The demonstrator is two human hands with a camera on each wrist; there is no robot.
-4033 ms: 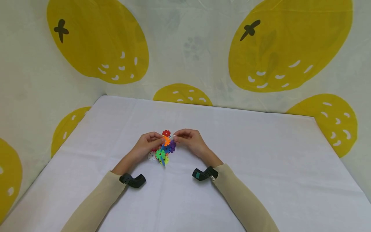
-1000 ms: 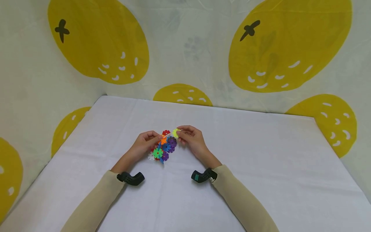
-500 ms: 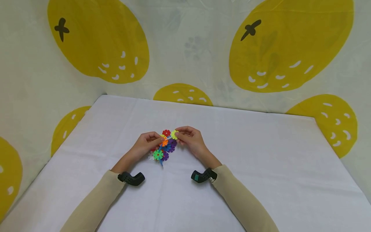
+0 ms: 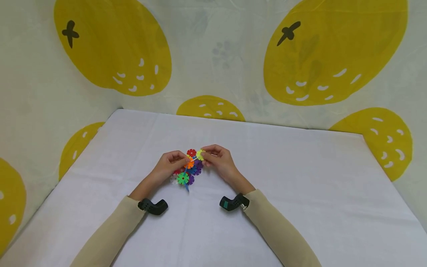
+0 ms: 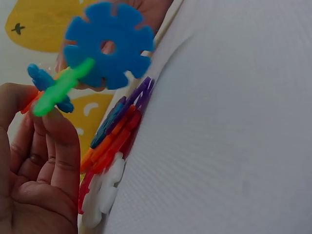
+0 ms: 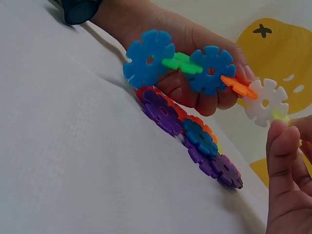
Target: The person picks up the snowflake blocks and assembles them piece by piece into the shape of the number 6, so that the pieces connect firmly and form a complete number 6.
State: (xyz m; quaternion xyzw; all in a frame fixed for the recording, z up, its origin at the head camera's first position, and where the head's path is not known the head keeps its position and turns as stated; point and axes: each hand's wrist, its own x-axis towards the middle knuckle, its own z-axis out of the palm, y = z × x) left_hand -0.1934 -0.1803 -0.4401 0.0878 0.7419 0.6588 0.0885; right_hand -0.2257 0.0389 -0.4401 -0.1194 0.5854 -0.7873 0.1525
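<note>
Thumb and fingers of my left hand (image 4: 170,163) pinch a chain of slotted plastic snowflake discs near its orange disc (image 6: 240,87). Down from there the chain runs through a blue disc (image 6: 211,71), a green disc (image 4: 183,178) seen face-on from the head, and an end blue disc (image 5: 109,46). A white disc (image 6: 265,103) is joined beyond the orange one. My right hand (image 4: 218,159) pinches a yellow disc (image 4: 200,154) against the white disc's edge; its slots there are hidden by the fingertips.
Beneath the chain, several loose discs lie in an overlapping pile on the white cloth (image 4: 283,178): a red disc (image 4: 191,152), purple discs (image 6: 162,113), a blue disc (image 6: 200,137) and a white loose disc (image 5: 103,190) among them. A fruit-printed curtain (image 4: 217,74) hangs behind.
Four seconds ago the right fingers were at the white disc, and a yellow disc lay at the pile's near end. Since then the right hand has lifted a yellow disc and brought it to the white one.
</note>
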